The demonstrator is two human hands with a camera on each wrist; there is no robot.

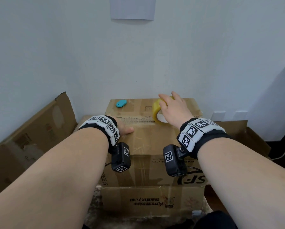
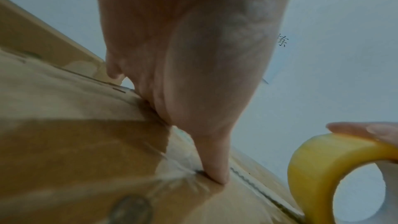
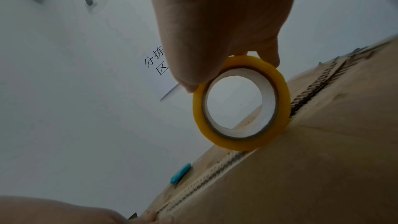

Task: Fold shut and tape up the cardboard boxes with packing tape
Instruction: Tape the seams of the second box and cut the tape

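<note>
A brown cardboard box (image 1: 146, 142) stands in front of me, its top flaps folded down to a jagged seam (image 1: 135, 120). My left hand (image 1: 125, 128) lies flat on the near flap by the seam, and its thumb (image 2: 213, 164) presses onto the cardboard (image 2: 64, 142). My right hand (image 1: 173, 108) grips a yellow roll of packing tape (image 1: 157, 111) that stands on edge on the seam. In the right wrist view the thumb (image 3: 189, 67) and fingers pinch the tape roll (image 3: 198, 108) from above, over the box (image 3: 323, 176).
A small teal cutter (image 1: 121, 103) lies on the far flap. Flattened cardboard (image 1: 31, 129) leans at the left, and another open box (image 1: 247, 134) stands at the right. The box sits on a second box (image 1: 151, 202). A white wall is close behind.
</note>
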